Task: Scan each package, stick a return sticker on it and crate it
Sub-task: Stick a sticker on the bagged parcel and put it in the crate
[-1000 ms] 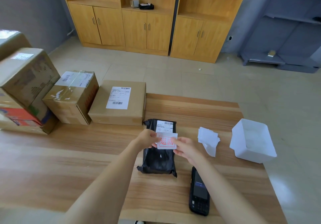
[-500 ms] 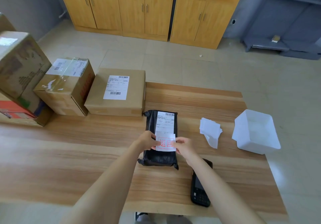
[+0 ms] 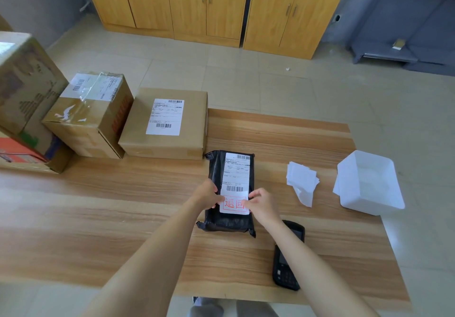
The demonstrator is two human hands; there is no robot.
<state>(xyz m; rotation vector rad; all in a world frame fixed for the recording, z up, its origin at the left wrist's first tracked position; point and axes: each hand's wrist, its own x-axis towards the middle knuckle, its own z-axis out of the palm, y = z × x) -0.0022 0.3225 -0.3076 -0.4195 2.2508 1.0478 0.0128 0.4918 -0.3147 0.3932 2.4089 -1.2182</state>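
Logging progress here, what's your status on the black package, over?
Hands: left hand and right hand pinch return sticker by its edges. It lies on black package, at shipping label bottom. Beside right forearm, scanner, off the package.

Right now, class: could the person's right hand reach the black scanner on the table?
Probably yes: the scanner lies close beside the right forearm with nothing on it, but the right hand must first release the return sticker.

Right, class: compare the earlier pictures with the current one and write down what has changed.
The return sticker has come down from above the black package onto it, just below the barcode of the shipping label. The left hand and right hand still hold its side edges. Boxes, scanner, white tub and loose papers stayed put.
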